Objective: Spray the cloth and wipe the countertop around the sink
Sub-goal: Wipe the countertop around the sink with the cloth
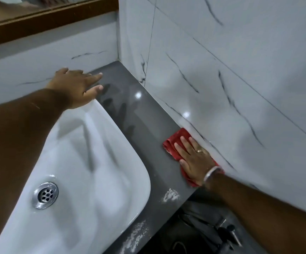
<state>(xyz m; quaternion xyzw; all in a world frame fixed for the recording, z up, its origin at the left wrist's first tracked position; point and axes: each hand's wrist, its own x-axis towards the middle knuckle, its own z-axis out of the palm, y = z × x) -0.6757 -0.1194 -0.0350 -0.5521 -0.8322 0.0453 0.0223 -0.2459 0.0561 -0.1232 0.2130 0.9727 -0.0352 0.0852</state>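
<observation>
A red cloth (174, 142) lies flat on the dark grey countertop (148, 118), against the marble wall to the right of the white sink (86, 162). My right hand (194, 158) presses down on the cloth with fingers spread; it wears a ring and a bracelet. My left hand (79, 87) reaches over the sink's back right corner, fingers apart, holding nothing, its fingertips over the counter near the back wall. No spray bottle is in view.
White residue patches (170, 195) mark the counter's front edge. The sink has a metal drain (45, 194). White marble walls (221, 70) close the counter at back and right. A wood-framed mirror (38, 19) hangs above. Dark floor and fittings (227, 231) lie below the counter edge.
</observation>
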